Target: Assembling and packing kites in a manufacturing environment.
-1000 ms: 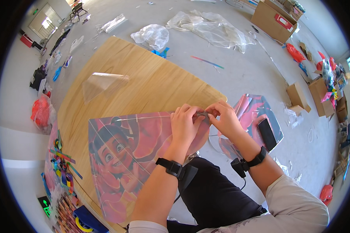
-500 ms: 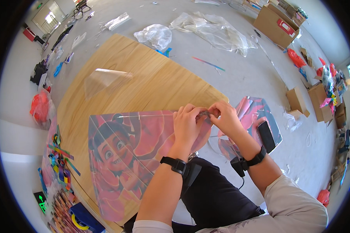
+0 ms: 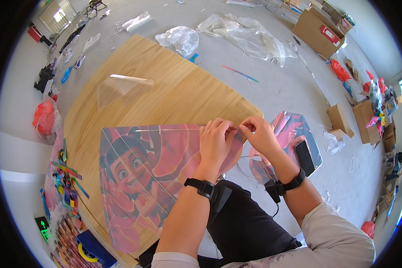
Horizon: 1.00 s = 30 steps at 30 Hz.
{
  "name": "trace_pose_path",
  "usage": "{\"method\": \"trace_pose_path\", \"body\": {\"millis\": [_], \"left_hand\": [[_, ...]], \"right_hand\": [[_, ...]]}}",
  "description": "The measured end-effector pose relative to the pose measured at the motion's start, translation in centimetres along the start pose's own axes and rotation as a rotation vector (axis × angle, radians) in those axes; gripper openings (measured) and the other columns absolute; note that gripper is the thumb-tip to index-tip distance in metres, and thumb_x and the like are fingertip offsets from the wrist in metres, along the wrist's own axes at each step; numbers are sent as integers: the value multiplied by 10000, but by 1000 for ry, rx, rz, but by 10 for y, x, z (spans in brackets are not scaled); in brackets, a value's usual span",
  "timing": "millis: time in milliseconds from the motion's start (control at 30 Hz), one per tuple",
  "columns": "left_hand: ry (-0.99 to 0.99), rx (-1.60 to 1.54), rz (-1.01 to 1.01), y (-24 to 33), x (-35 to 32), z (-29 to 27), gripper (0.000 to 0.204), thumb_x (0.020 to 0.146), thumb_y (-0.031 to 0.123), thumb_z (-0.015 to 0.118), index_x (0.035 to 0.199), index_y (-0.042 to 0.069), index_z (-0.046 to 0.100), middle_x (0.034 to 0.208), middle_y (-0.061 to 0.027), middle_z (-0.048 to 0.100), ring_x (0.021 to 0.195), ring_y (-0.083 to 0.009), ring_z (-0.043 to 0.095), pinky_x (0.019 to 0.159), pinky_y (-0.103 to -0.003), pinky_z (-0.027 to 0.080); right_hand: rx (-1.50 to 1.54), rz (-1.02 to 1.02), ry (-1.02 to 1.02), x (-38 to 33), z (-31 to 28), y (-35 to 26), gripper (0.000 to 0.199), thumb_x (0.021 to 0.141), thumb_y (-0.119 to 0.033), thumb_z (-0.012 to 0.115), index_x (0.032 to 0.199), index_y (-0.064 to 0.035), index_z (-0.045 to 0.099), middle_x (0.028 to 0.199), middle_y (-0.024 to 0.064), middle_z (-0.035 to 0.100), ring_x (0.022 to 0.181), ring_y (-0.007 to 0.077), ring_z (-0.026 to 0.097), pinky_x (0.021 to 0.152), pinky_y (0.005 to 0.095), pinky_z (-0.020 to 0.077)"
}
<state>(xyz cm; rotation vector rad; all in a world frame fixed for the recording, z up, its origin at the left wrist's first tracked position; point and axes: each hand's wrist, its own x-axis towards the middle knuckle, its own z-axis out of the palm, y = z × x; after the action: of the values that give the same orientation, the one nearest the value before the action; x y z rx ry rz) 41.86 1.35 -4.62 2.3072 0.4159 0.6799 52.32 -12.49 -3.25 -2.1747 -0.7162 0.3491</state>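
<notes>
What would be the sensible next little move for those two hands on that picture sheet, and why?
Probably keep pinching and work the corner loose: the left hand and right hand meet at the right corner of the cartoon-printed sheet, which lies flat on the wooden board.

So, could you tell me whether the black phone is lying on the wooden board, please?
No, the black phone lies on a printed pink sheet on the floor, to the right of the wooden board.
</notes>
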Motion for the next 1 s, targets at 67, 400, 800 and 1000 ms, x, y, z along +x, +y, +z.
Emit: {"method": "trace_pose_path", "body": {"millis": [67,400,800,1000], "left_hand": [[9,-12,1,1,0,0,78,825,154,757,875,175,702,857,50,654,841,-183,617,757,-352,383],[11,-52,4,-2,-1,-2,61,844,129,722,883,165,691,880,35,659,866,-190,628,772,-357,383],[-21,-159,-60,-7,2,0,51,896,151,699,895,115,662,897,5,660,794,-188,671,775,-355,387],[7,-195,-58,-9,1,0,61,881,126,702,929,125,665,937,-10,655,844,-208,662,763,-371,397]], "right_hand": [[-42,17,-19,2,-1,-1,232,878,-295,713,913,-66,729,828,53,668,812,196,634,775,337,456],[-8,110,-127,7,-5,-2,244,870,-304,731,905,-63,746,786,32,668,775,175,629,806,349,398],[-159,-83,-70,13,-1,3,173,906,-248,668,875,-81,698,865,45,651,791,225,650,898,422,315],[48,-149,70,-4,3,-28,152,899,-179,700,918,-32,665,883,82,641,758,231,641,739,369,484]]}}
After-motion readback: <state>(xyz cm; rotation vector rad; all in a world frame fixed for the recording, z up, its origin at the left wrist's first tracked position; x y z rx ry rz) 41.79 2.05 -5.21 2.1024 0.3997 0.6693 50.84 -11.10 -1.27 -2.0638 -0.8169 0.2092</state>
